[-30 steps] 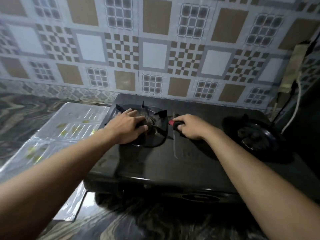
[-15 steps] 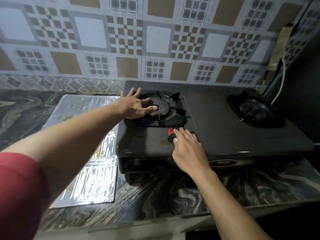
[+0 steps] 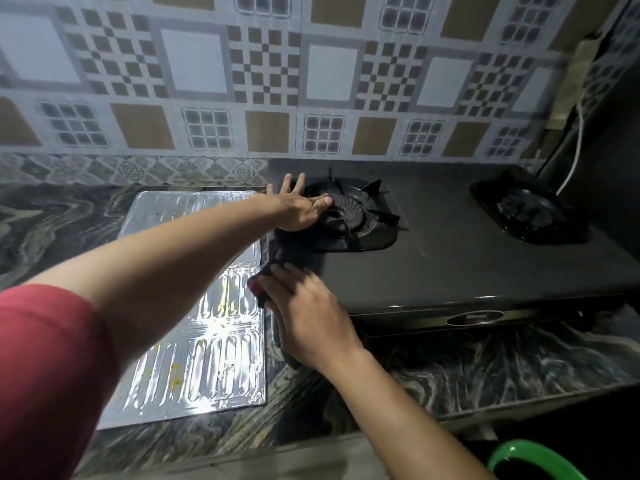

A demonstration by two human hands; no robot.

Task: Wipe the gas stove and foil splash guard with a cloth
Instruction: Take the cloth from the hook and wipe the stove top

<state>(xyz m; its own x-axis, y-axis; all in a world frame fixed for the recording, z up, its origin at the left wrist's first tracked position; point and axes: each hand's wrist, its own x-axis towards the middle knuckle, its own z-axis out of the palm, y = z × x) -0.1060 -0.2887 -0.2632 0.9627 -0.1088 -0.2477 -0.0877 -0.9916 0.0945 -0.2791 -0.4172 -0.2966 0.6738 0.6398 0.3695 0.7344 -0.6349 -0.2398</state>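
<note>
A black two-burner gas stove (image 3: 450, 265) stands on a marbled counter against the tiled wall. My left hand (image 3: 298, 209) lies flat, fingers spread, on the left burner grate (image 3: 356, 213). At the stove's front left corner my right hand (image 3: 304, 313) presses a dark cloth with a red patch (image 3: 258, 282) against the surface; the hand is motion-blurred and covers most of the cloth. The silver foil splash guard (image 3: 201, 358) lies flat on the counter left of the stove, with yellowish stains on it.
The right burner (image 3: 526, 209) sits at the stove's far right. A white cable (image 3: 575, 147) hangs down in the right corner. A green rim of a container (image 3: 533, 455) shows below the counter edge (image 3: 311, 455) at bottom right.
My right hand has slid the cloth leftward along the stove's front to the left corner. The view has pulled back and shifted left. My left hand stays on the left burner.
</note>
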